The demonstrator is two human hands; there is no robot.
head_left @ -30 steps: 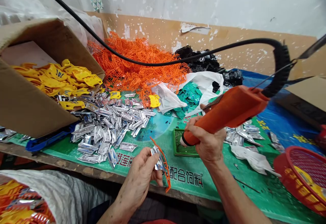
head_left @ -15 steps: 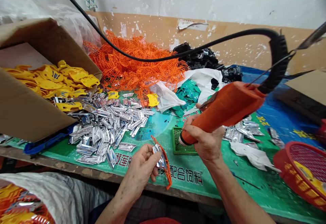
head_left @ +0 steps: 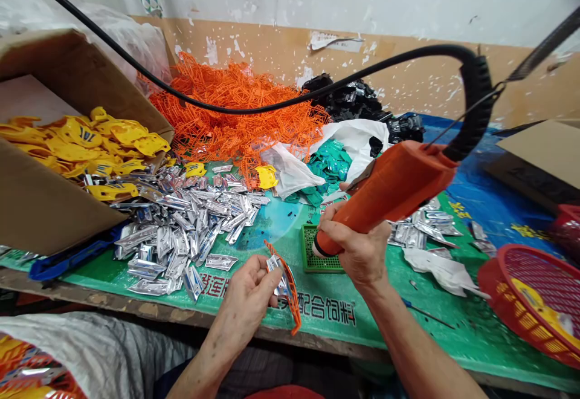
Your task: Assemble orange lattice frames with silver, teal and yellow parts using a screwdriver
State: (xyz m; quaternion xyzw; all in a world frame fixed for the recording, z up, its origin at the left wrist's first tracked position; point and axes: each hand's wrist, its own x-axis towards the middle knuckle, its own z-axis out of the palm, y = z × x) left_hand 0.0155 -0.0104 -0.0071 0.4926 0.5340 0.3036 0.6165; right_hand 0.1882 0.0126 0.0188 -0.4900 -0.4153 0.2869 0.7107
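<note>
Near the table's front edge, my left hand [head_left: 249,287] pinches an orange plastic part with a silver plate [head_left: 284,283] against it, held upright on its narrow end. My right hand [head_left: 360,245] is wrapped round an orange electric screwdriver [head_left: 385,190], whose nose points down and left. A black cable runs from its top end. Just beyond the nose sits a small green basket [head_left: 308,260]; small bits inside are too fine to make out. Left of my left hand lies a heap of silver plates [head_left: 181,230].
A cardboard box [head_left: 40,205] of yellow parts stands at left. Behind are orange frames [head_left: 235,97], green pieces [head_left: 333,160] in a white bag and black parts [head_left: 348,100]. At right are a red basket [head_left: 493,293] and a thin screwdriver [head_left: 428,313]. A sack [head_left: 122,350] sits front left.
The whole view has shifted slightly, so things appear a little further left. Both hands keep their grips, and the screwdriver stays at about the same place above the green basket.
</note>
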